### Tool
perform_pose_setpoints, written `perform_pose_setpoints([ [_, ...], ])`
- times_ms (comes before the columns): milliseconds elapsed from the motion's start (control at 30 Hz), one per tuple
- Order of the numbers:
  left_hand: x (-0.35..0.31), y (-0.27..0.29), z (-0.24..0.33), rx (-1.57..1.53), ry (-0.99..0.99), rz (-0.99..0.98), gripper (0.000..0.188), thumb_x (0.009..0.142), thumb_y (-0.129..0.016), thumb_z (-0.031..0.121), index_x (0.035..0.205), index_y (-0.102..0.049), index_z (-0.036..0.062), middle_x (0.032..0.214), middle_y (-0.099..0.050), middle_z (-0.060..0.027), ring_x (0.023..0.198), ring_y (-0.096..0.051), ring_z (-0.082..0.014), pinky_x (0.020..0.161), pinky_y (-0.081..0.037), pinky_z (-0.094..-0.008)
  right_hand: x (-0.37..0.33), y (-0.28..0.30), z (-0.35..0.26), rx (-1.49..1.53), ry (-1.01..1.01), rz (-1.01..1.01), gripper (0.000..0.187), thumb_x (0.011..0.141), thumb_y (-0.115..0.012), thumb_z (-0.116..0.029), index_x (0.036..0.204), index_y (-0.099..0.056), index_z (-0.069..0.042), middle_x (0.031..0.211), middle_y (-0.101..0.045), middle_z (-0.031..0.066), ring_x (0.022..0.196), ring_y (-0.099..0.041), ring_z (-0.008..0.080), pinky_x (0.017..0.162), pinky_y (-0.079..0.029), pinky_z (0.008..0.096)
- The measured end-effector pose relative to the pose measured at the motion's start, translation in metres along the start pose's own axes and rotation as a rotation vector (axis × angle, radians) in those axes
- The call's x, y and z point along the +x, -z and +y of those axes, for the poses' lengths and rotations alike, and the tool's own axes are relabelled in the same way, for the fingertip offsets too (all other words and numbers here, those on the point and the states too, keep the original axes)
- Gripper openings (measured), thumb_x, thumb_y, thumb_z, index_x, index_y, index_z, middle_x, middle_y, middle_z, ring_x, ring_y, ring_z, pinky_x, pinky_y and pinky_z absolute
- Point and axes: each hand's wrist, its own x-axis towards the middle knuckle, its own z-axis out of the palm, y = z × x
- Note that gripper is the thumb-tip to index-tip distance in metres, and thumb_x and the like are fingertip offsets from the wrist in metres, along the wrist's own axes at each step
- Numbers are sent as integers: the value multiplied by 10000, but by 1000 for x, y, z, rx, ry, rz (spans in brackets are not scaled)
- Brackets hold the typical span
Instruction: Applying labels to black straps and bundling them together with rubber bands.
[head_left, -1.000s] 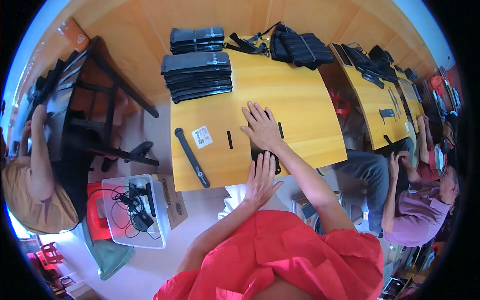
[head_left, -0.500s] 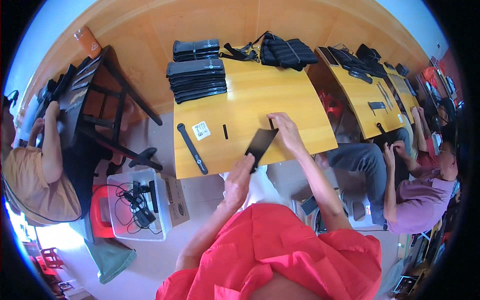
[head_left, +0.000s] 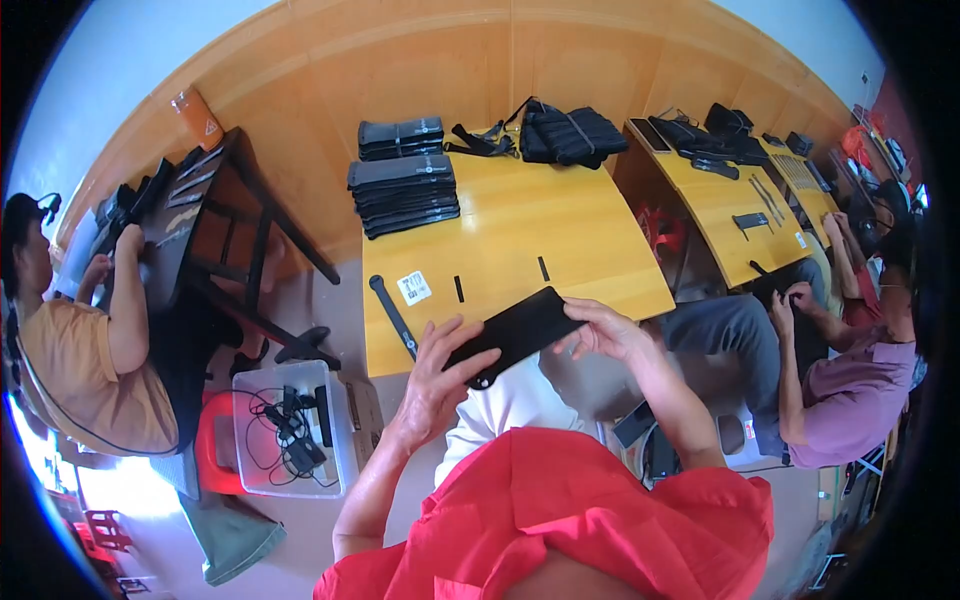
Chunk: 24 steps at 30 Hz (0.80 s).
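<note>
Between my two hands, at the table's front edge, a flat black fabric piece [head_left: 518, 328] is held up at a slant, its right end higher. My left hand [head_left: 437, 382] grips its left end, with fingers over the face; a small light ring shows near the lower left corner. My right hand [head_left: 612, 330] pinches its right end. Two short black strips lie beyond it, the left strip [head_left: 459, 289] and the right strip [head_left: 544, 268]. A dark strap [head_left: 392, 312] with a rounded end lies at the table's left side, beside a white printed label [head_left: 414, 288].
Stacked dark grey pouches [head_left: 404, 196] stand at the back left of the yellow table [head_left: 600, 240], with a bundle of black fabric [head_left: 570, 135] at the back. A clear plastic bin [head_left: 295, 430] of cables sits on the floor. Co-workers sit on both sides.
The black piece has turned from steep to nearly level, its broad face showing. My right hand has left the right strip on the table and now holds the piece's right end.
</note>
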Motion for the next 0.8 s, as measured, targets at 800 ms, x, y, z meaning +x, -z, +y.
perform_pose_setpoints([
  [800, 40, 36, -162, -886, 841, 302, 182, 857, -598, 123, 1011, -615, 28, 734, -591, 11, 628, -564, -77, 539, -479, -222, 123, -35, -54, -478, 207, 456, 167, 858, -607, -223, 733, -543, -134, 592, -404, -78, 494, -429, 24, 426, -429, 190],
])
